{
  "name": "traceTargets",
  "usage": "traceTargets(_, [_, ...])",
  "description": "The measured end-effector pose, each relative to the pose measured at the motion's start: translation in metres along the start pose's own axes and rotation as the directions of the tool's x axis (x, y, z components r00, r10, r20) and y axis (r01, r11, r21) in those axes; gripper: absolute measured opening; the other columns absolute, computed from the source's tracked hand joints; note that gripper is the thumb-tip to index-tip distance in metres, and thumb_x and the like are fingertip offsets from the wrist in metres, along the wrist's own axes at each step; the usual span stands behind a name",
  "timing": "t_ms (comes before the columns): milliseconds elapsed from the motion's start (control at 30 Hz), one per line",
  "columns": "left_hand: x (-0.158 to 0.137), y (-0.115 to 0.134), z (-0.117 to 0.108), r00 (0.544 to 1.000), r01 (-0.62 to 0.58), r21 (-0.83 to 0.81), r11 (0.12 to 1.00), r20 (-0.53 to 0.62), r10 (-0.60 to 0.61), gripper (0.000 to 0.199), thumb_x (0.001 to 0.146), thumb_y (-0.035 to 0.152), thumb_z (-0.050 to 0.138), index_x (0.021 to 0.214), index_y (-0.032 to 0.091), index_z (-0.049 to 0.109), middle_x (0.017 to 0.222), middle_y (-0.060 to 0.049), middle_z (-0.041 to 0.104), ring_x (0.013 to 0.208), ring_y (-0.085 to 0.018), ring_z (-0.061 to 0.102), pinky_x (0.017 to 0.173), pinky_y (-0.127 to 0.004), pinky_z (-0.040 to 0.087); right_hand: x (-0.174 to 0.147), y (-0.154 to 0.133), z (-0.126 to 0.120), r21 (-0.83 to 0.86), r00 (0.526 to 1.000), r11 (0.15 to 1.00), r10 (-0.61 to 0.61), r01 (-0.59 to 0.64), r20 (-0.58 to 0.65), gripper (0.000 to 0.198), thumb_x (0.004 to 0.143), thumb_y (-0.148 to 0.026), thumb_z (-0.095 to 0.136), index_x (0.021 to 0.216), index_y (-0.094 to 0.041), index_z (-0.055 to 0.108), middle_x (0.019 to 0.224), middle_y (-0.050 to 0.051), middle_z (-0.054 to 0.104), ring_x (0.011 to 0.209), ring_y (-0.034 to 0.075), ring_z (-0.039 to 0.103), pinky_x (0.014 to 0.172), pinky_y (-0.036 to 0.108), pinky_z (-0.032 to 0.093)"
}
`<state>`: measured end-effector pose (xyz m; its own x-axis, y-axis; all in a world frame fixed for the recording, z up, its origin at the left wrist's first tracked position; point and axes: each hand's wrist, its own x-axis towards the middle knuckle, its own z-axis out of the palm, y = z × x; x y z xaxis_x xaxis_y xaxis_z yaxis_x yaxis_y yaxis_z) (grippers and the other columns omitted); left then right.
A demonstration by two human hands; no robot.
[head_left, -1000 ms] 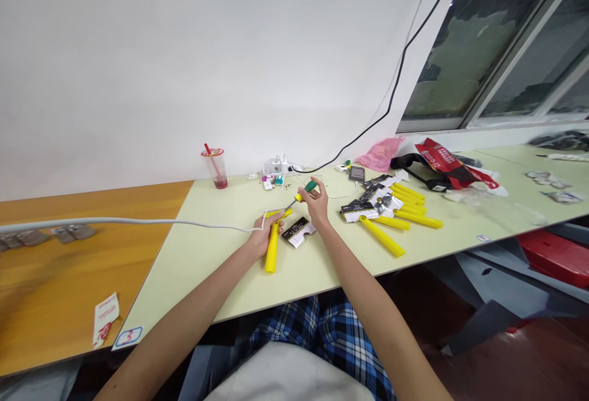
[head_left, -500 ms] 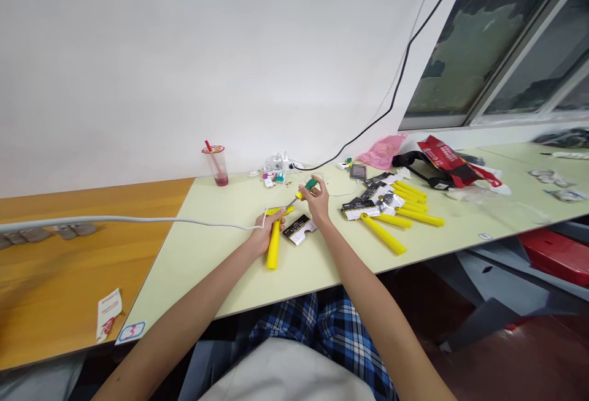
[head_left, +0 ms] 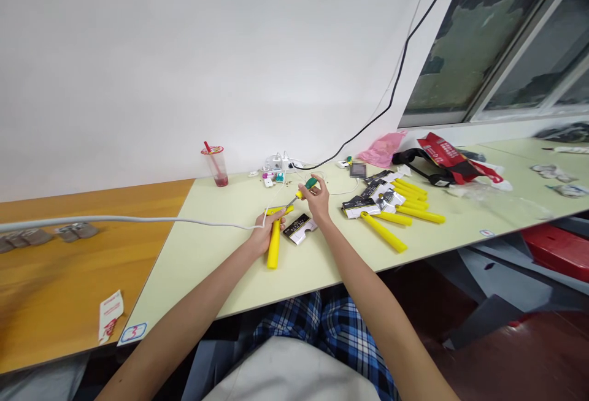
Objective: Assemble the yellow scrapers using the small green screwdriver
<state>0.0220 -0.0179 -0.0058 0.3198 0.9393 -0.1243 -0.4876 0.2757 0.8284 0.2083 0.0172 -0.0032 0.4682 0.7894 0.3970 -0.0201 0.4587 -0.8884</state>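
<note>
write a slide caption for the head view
Left hand holds a yellow tool; right hand holds a screwdriver at its head.

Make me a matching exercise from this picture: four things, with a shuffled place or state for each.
1. green-handled tool
2. yellow T-shaped tool
3. clear cup
4. pink bag

A. has a red straw sticking out
B. in the left hand
C. crumpled near the wall
D. in the right hand

Pairs: 1-D, 2-B, 3-A, 4-C

A yellow, T-shaped plastic tool (head_left: 273,249) sat gripped in the left hand (head_left: 262,236), handle jutting nearward, while a green-and-yellow-handled metal screwdriver (head_left: 311,183) slanted from the right hand (head_left: 318,202) down to the tool's crosspiece.
</note>
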Motion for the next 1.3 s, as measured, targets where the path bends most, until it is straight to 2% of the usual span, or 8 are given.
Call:
traceTargets(467, [0.0002, 0.001, 0.0004, 0.999, 0.017, -0.011, 1.0, -0.036, -0.017, 0.034, 0.076, 0.016, 0.098, 0.097, 0.01, 0.073, 0.085, -0.005, 0.072, 0.062, -0.009, 0.06, 0.051, -0.021, 0.048, 0.0005, -0.0027, -0.0007, 0.044, 0.999, 0.999, -0.026, 0.028, -0.048, 0.081, 0.075, -0.055, 0.092, 0.144, -0.026, 0.061, 0.085, -0.003, 0.067, 0.071, 0.018, 0.068, 0.063, 0.031, 0.057])
traceTargets(867, [-0.0031, 0.0042, 0.0039, 0.999, 0.016, -0.008, 1.0, -0.048, -0.016, 0.033, 0.073, 0.013, 0.099, 0.093, 0.009, 0.074, 0.083, -0.004, 0.071, 0.06, -0.007, 0.058, 0.049, -0.02, 0.047, -0.0024, -0.0055, 0.0009, 0.017, 1.0, 0.999, -0.028, 0.028, -0.001, 0.084, 0.074, -0.058, 0.093, 0.144, -0.026, 0.062, 0.085, -0.003, 0.07, 0.07, 0.018, 0.069, 0.065, 0.032, 0.059])
traceTargets(1100, [-0.0039, 0.0054, 0.0043, 0.999, 0.009, -0.011, 1.0, -0.043, -0.01, 0.034, 0.073, 0.015, 0.099, 0.096, 0.01, 0.075, 0.087, -0.005, 0.071, 0.06, -0.007, 0.056, 0.047, -0.02, 0.046, 0.0023, -0.0022, -0.0004, 0.051, 0.997, 0.999, 0.007, -0.002, -0.083, 0.085, 0.073, -0.057, 0.092, 0.145, -0.025, 0.061, 0.082, -0.003, 0.07, 0.075, 0.02, 0.072, 0.065, 0.032, 0.06])
traceTargets(1300, [-0.0054, 0.007, 0.0055, 0.999, 0.017, 0.007, 1.0, -0.033, -0.017, 0.034, 0.072, 0.012, 0.099, 0.094, 0.01, 0.074, 0.081, -0.002, 0.067, 0.057, -0.006, 0.053, 0.046, -0.019, 0.044, 0.0039, -0.0025, -0.0016, 0.095, 0.993, 0.995, 0.038, -0.027, -0.111, 0.083, 0.073, -0.054, 0.092, 0.145, -0.025, 0.061, 0.08, -0.003, 0.07, 0.078, 0.021, 0.074, 0.067, 0.033, 0.061])
